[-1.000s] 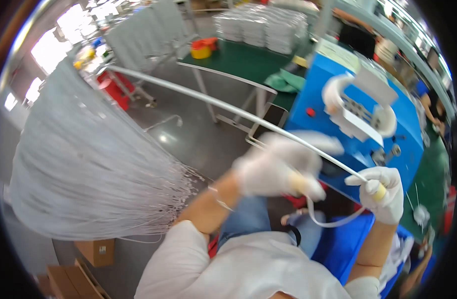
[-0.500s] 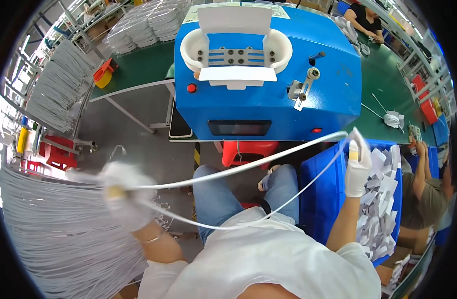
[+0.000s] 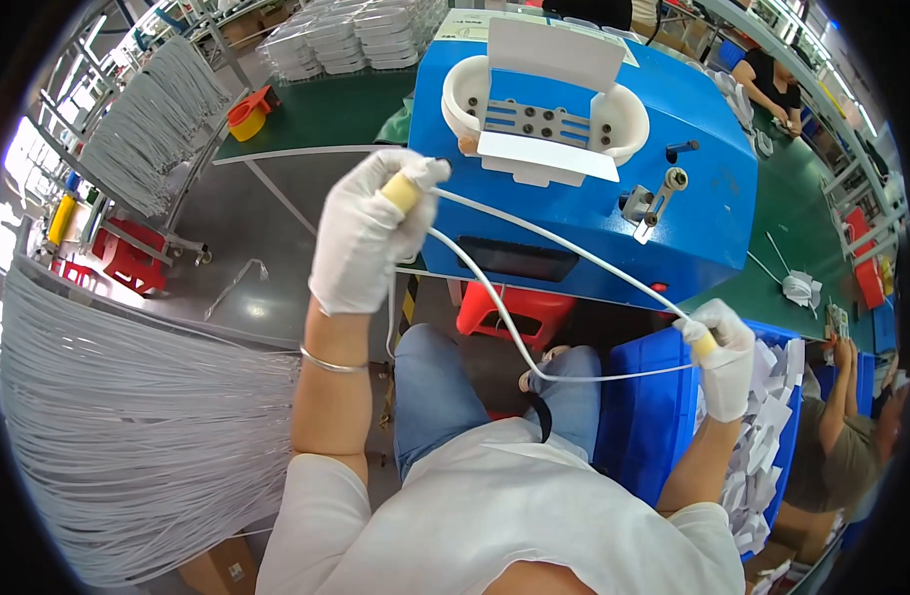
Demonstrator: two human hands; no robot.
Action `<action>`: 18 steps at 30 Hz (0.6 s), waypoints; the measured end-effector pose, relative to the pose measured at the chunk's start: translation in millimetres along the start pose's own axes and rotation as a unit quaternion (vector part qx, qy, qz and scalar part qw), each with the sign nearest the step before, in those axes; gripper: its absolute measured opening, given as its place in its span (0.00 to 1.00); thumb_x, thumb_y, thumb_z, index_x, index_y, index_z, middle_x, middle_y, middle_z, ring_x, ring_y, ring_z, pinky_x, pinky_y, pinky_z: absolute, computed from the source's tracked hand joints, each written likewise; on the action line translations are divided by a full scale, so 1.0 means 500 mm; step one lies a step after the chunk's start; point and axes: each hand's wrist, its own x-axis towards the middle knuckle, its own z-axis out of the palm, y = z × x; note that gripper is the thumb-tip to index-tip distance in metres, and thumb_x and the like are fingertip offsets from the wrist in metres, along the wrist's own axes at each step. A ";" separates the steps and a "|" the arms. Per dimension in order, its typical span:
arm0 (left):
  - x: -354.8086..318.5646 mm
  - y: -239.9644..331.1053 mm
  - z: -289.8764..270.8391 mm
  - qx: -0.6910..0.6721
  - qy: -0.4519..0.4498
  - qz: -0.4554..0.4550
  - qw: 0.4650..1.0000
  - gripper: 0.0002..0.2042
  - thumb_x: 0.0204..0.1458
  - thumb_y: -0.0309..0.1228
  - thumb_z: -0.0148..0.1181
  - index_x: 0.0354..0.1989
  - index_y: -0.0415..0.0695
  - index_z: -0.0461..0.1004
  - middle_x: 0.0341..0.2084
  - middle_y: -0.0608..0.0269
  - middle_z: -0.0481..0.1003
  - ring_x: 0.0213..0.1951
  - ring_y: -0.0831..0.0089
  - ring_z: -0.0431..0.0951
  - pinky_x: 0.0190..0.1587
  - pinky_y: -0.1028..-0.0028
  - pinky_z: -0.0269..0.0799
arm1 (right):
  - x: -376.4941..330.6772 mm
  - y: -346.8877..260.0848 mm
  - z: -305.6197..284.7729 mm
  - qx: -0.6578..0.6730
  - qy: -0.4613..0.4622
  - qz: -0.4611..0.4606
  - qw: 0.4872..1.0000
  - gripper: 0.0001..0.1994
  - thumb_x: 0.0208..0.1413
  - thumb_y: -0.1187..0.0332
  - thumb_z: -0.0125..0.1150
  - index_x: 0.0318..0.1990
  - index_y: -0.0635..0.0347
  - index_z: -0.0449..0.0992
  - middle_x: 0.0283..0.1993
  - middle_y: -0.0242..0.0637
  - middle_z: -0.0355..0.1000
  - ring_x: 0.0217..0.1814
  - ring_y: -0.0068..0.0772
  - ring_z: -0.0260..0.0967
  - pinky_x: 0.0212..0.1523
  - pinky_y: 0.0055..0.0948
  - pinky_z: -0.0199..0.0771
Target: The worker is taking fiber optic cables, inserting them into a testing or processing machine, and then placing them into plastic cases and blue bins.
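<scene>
A white cable (image 3: pixel 564 245) hangs in a loop between my two gloved hands in front of a blue machine (image 3: pixel 613 253). My left hand (image 3: pixel 375 228) is raised near the machine's front left corner, its fingers closed on the cable; tape or a finger cover in pale yellow wraps one finger. My right hand (image 3: pixel 723 352) pinches the cable above the blue bin, also with a yellow-wrapped finger. On top of the machine, two white curved cups flank a slotted metal plate (image 3: pixel 534 121). A white card (image 3: pixel 549 159) with raised flaps sits around that plate.
A thick bundle of white cables (image 3: pixel 147 416) hangs at my left. The blue bin (image 3: pixel 645 397) at my right holds white paper pieces. Clear plastic trays (image 3: pixel 346 40) are stacked on the green bench. A red stool (image 3: pixel 514 312) stands below the machine. Other people work at the right.
My left hand has moved up and right, from beside the hanging cables to the machine's front. My right hand is slightly lower. The cable between them now slants down to the right.
</scene>
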 end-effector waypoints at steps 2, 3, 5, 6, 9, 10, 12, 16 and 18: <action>0.009 0.017 0.009 0.034 0.013 -0.006 0.999 0.09 0.55 0.33 0.58 0.34 0.39 0.72 0.17 0.71 0.67 0.15 0.90 0.60 0.16 0.89 0.52 | 0.005 0.004 -0.002 -0.022 0.037 -0.073 0.996 0.04 0.50 0.75 0.60 0.26 0.65 0.72 0.27 0.31 0.65 0.30 0.18 0.60 0.31 0.17 0.57; 0.012 0.020 0.010 0.068 0.027 -0.009 0.997 0.07 0.54 0.31 0.59 0.33 0.40 0.73 0.18 0.70 0.70 0.18 0.90 0.64 0.18 0.90 0.54 | 0.009 0.000 -0.004 -0.021 0.036 -0.072 0.997 0.04 0.50 0.75 0.60 0.26 0.65 0.72 0.27 0.31 0.65 0.30 0.18 0.60 0.31 0.17 0.57; 0.024 0.023 0.012 0.084 0.024 0.005 0.996 0.07 0.54 0.31 0.59 0.34 0.39 0.72 0.19 0.69 0.71 0.17 0.90 0.64 0.17 0.90 0.54 | 0.016 -0.011 -0.009 -0.066 0.092 -0.081 0.990 0.03 0.50 0.76 0.60 0.27 0.64 0.72 0.28 0.29 0.63 0.29 0.18 0.58 0.31 0.16 0.57; 0.032 0.024 0.013 0.099 0.020 0.021 0.995 0.07 0.54 0.30 0.59 0.34 0.39 0.72 0.19 0.67 0.72 0.17 0.90 0.64 0.17 0.90 0.54 | 0.019 -0.013 -0.011 -0.081 0.105 -0.076 0.988 0.03 0.51 0.77 0.59 0.28 0.65 0.72 0.28 0.28 0.62 0.30 0.17 0.58 0.32 0.16 0.56; 0.055 0.024 0.012 0.094 0.002 0.051 0.994 0.07 0.54 0.28 0.58 0.36 0.37 0.72 0.22 0.62 0.76 0.16 0.91 0.65 0.16 0.90 0.55 | 0.038 -0.021 -0.013 -0.072 0.126 -0.101 0.984 0.02 0.52 0.78 0.58 0.29 0.65 0.72 0.28 0.28 0.62 0.31 0.17 0.58 0.33 0.15 0.56; 0.060 0.023 0.026 0.108 0.044 0.088 0.989 0.07 0.54 0.27 0.57 0.36 0.37 0.72 0.22 0.62 0.76 0.16 0.90 0.65 0.16 0.90 0.55 | 0.045 -0.028 -0.009 -0.056 0.134 -0.096 0.985 0.02 0.52 0.78 0.58 0.29 0.65 0.72 0.28 0.28 0.63 0.31 0.17 0.58 0.34 0.16 0.57; 0.069 0.016 0.032 0.108 0.089 0.109 0.984 0.06 0.55 0.27 0.57 0.36 0.36 0.72 0.23 0.60 0.77 0.16 0.90 0.66 0.16 0.90 0.56 | 0.055 -0.032 -0.012 -0.056 0.138 -0.102 0.983 0.02 0.52 0.78 0.58 0.29 0.65 0.73 0.27 0.28 0.64 0.31 0.16 0.59 0.33 0.15 0.57; 0.064 0.007 0.043 0.089 0.108 0.061 0.988 0.06 0.55 0.27 0.57 0.35 0.36 0.73 0.22 0.62 0.77 0.16 0.90 0.66 0.16 0.90 0.56 | 0.068 -0.022 -0.027 -0.059 0.120 -0.108 0.985 0.02 0.52 0.76 0.59 0.30 0.66 0.74 0.29 0.29 0.67 0.32 0.17 0.62 0.34 0.15 0.60; 0.064 0.009 0.050 0.142 0.142 0.034 0.979 0.06 0.53 0.27 0.59 0.33 0.36 0.73 0.22 0.63 0.77 0.19 0.88 0.69 0.19 0.88 0.61 | 0.073 -0.024 -0.036 -0.074 0.115 -0.095 0.986 0.03 0.53 0.76 0.58 0.29 0.66 0.74 0.28 0.28 0.67 0.32 0.17 0.61 0.36 0.16 0.59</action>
